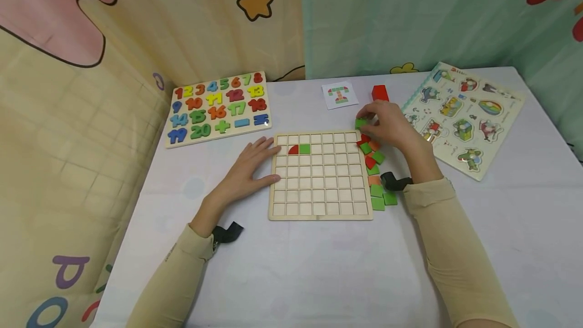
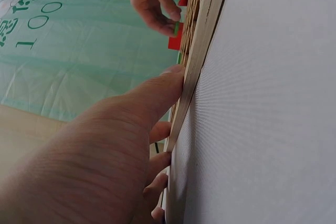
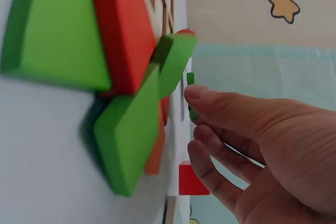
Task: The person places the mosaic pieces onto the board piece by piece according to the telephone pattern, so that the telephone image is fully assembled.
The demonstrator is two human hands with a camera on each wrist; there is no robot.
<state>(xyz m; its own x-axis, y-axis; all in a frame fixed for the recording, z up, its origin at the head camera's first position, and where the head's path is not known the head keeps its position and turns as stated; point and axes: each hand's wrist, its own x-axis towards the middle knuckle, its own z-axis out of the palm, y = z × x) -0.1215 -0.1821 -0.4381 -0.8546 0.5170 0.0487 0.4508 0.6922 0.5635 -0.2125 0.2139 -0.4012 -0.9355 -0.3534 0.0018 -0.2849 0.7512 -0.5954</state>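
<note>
The white table [image 1: 501, 227] is spread wide under everything, and at its middle the wooden grid board [image 1: 319, 201] is laid flat — every place below is given from that board. To its far right, near the table edge, an animal puzzle board [image 1: 473, 166] is seen lying at a slant; to its far left, beyond the corner, a number puzzle [image 1: 218, 108] is set. The left hand [image 1: 248, 168] is laid flat against the board's left edge, fingers spread and straight, the rim being touched by the thumb and fingertips, as is confirmed in the left wrist view [image 2: 105, 150]. Over the board's upper right corner the right hand [image 1: 387, 125] is held, and a green tile [image 1: 361, 123] is pinched between thumb and fingertips, just off the corner and clear of the table; in the right wrist view the tile [image 3: 191, 95] is seen edge-on at the thumb tip. Along the board's right edge a heap of tiles [image 1: 375, 176], green, red and orange, is strewn. Just behind the board a pattern card [image 1: 340, 95] is laid, with a red block [image 1: 380, 92] beside it. Inside the board, in its second row, a red tile [image 1: 293, 150] and a green square [image 1: 304, 149] are seated side by side.
</note>
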